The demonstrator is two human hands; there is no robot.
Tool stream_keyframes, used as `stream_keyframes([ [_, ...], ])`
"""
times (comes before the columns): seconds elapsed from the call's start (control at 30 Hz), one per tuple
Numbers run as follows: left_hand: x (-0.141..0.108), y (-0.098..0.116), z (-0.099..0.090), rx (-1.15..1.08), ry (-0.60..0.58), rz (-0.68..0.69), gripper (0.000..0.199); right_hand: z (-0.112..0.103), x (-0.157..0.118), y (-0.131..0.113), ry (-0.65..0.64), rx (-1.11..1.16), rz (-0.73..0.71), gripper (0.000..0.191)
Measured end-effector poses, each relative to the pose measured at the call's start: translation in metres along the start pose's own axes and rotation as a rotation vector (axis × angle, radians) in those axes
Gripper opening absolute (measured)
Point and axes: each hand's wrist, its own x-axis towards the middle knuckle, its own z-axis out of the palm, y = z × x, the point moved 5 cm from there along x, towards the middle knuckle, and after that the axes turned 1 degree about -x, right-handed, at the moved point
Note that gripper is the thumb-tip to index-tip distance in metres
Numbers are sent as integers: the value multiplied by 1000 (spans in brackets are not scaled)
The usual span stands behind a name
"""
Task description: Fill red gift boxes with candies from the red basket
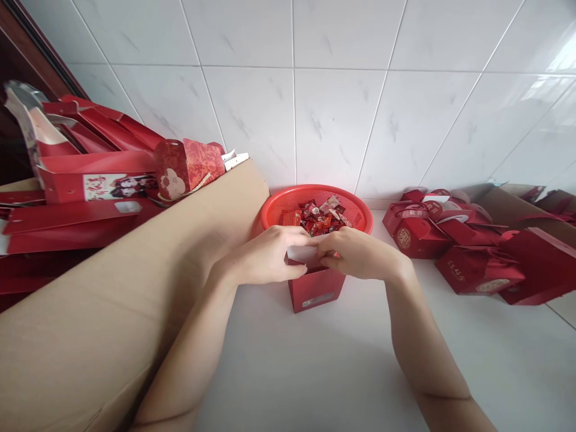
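Note:
A red paper gift box [316,292] stands upright on the white surface in front of me, its top open and its pale inside showing. My left hand [270,255] grips the box's upper left side, thumb on the near edge and fingers along the far flap. At the upper right rim, my right hand [355,252] has its fingers curled and pinched on the box's edge. Whether a small item is between those fingers is hidden. Right behind the box sits a red plastic basket [317,190] with many wrapped candies [326,215] in it.
A large cardboard box [112,300] on the left holds red gift boxes and bags [99,174]. Several folded red boxes [450,234] lie to the right, near another cardboard box [508,207]. A tiled wall [337,120] rises behind the basket.

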Motion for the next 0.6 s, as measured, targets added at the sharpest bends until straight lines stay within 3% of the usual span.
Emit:
stream_keyframes([
  [0.17, -1, 7, 0, 8, 35, 30, 27, -11, -10, -6, 102, 69, -88, 27],
  [0.27, -8, 22, 1, 59, 65, 72, 30, -19, -26, -13, 131, 135, -182, 27],
  [0.43, -16, 47, 14, 138, 17, 78, 32, -24, -49, -19, 45, 183, -224, 30],
  [0.6, -19, 52, 23, 112, -13, 44, 44, -14, -50, -22, -11, 124, -183, 31],
])
